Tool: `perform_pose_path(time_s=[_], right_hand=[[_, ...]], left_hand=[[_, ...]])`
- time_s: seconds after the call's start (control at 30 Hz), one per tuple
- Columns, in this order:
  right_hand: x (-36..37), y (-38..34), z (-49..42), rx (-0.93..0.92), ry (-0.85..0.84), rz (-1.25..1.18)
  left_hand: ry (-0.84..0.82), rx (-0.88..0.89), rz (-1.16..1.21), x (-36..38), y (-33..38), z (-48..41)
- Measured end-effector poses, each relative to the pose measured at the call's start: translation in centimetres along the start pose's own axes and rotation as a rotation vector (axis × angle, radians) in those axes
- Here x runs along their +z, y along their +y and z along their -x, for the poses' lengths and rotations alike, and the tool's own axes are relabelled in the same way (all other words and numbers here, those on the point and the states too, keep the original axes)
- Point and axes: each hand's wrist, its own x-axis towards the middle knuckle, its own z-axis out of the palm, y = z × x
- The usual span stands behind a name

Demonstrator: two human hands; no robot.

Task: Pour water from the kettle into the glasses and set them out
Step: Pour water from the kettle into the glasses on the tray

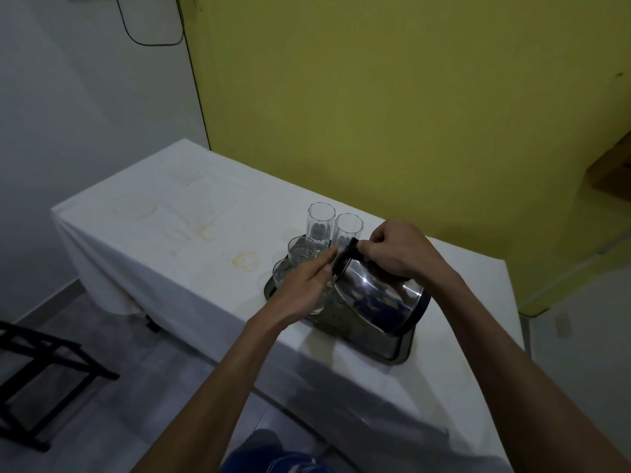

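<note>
A table under a white cloth stands against the yellow wall. The cloth bears brownish ring stains across its left and middle parts. A metal tray lies on the cloth at the right, near the front edge.

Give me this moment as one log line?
right hand: grips tilted kettle handle | left hand: at kettle's top end, holding glass | tray: glasses | phase: pouring
</note>
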Motion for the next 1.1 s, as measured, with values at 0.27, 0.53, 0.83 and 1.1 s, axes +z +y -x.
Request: perform_pose_path(time_s=[0.27,0.53,0.83,1.1], right_hand=[[-0.4,-1.4,-0.2,0.053,-0.005,0.002],[-0.2,-2.8,-0.6,0.112,-0.02,0.011],[0.1,-4.0,-1.4,0.14,-0.037,0.069],[0.3,-4.5,-1.6,0.153,-0.083,0.115]], left_hand=[[-0.055,-0.021,0.046,-1.7,-0.3,-1.0],[-0.115,-0.032,0.077,-3.1,-1.0,-2.4],[-0.135,-0.042,0.119,-3.5,-1.6,-2.9],[-0.142,-0.054,0.143,-3.3,-1.9,-2.4]])
